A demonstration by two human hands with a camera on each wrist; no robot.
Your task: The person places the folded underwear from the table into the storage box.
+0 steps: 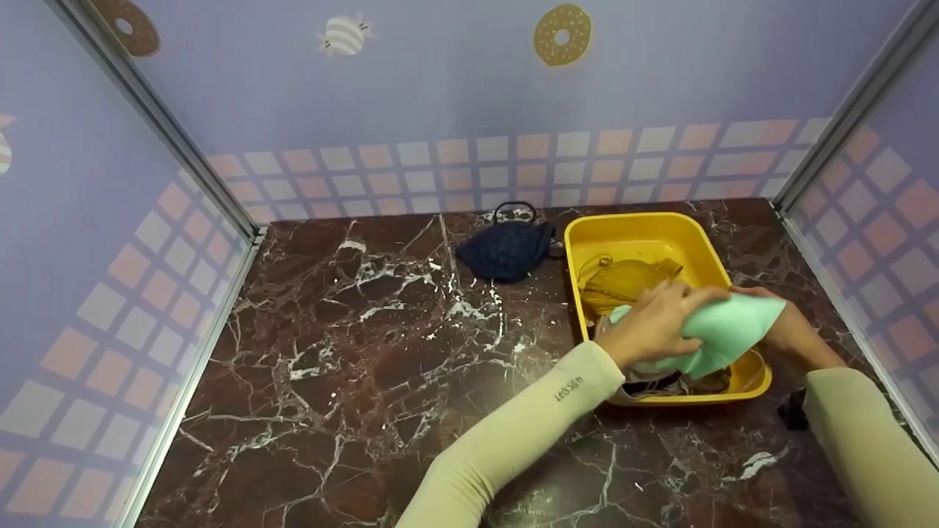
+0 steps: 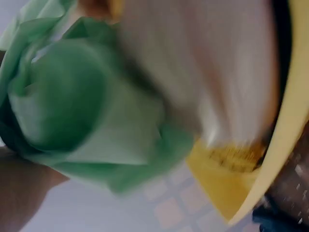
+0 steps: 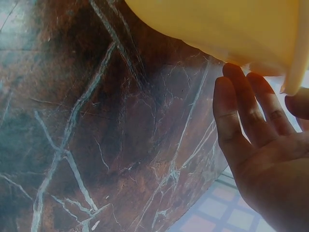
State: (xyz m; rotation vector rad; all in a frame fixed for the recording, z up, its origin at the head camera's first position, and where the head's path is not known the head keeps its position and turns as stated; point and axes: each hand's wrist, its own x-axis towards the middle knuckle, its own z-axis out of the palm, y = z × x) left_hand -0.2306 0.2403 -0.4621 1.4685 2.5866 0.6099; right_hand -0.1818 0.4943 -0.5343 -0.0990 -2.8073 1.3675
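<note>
My left hand (image 1: 656,319) pinches a mint-green bra (image 1: 730,330), fingers over the fabric and thumb below, above the front half of a yellow basin (image 1: 638,221). In the left wrist view, a rounded cup of the green bra (image 2: 63,96) shows, blurred. My right hand (image 3: 265,130) holds the basin's right side, fingers against the outer wall and thumb at the rim; the green fabric partly covers this hand in the head view. Inside the basin lie a mustard bra (image 1: 627,282) toward the back and pale and dark garments (image 1: 660,385) at the front.
A folded navy bra (image 1: 506,251) lies on the dark marbled surface (image 1: 352,352), left of the basin near the back wall. Patterned panels (image 1: 469,88) with metal corner rails enclose the back and both sides. The right panel stands close to my right arm.
</note>
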